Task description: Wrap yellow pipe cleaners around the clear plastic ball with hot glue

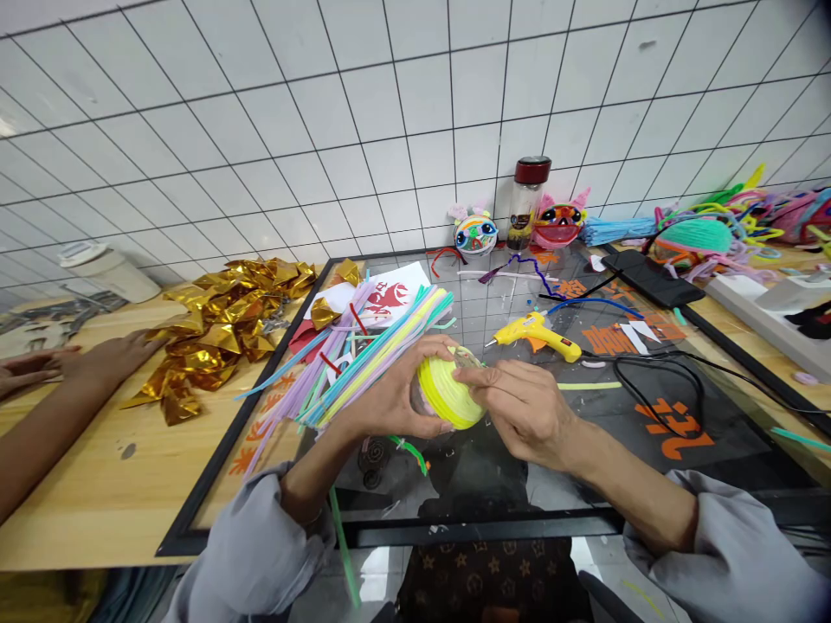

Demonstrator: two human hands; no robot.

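Observation:
A round piece wound in rows of yellow pipe cleaner (pixel 447 391) is held up over the dark glass panel. My left hand (pixel 396 394) is closed around its left side, thumb below and fingers over the top. At its right edge my right hand (pixel 523 407) has its fingers pinched together against the yellow rows; whatever lies between the fingertips is too small to make out. Just behind the right hand lies a yellow hot glue gun (pixel 536 335). A bundle of pastel pipe cleaners (pixel 373 350) spreads beside and behind my left hand.
Gold foil pieces (pixel 227 320) lie on the wooden table at left, near another person's hands (pixel 120 350). Along the tiled wall stand a glass bottle (pixel 525 208) and two decorated faces (pixel 476 235). A phone (pixel 655 275), power strip (pixel 772 320) and black cord (pixel 692 368) occupy the right.

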